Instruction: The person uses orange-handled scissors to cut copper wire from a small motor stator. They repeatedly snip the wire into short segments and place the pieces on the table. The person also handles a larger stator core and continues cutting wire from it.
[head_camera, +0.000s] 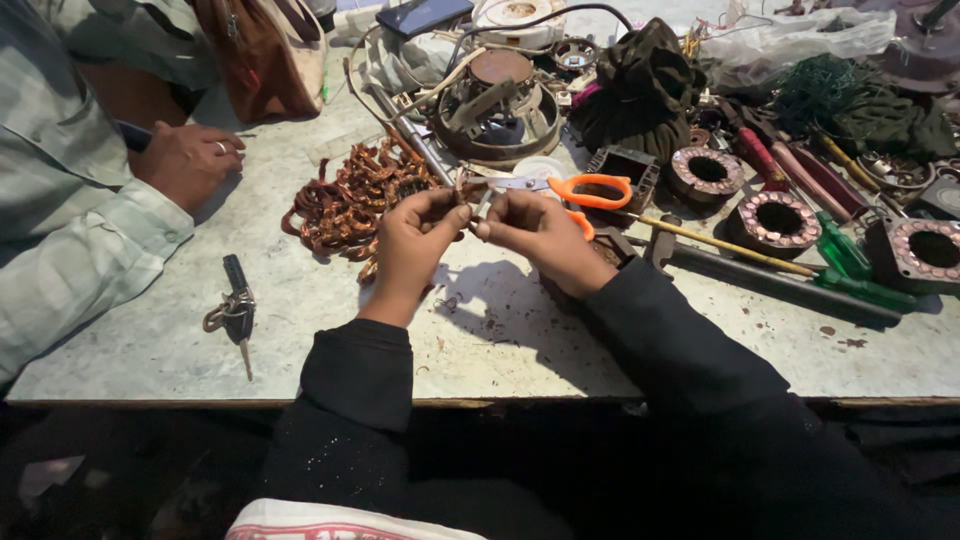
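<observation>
My left hand (415, 240) and my right hand (535, 232) meet above the worn table (150, 340), fingertips pinching a small wire or thin piece (468, 198) between them. What exactly they grip is too small to tell. Orange-handled scissors (590, 190) lie just beyond my right hand. A tangled bundle of copper winding wire (350, 200) lies just left of my left hand. Both my sleeves are dark.
Another person's hand (188, 160) in a pale checked sleeve rests at the left. Keys (235, 310) lie near the front left. Motor stators (778, 220), a round motor housing (497, 105), green screwdrivers (850, 265), a brown bag (262, 50) and dark cloth (640, 90) crowd the back.
</observation>
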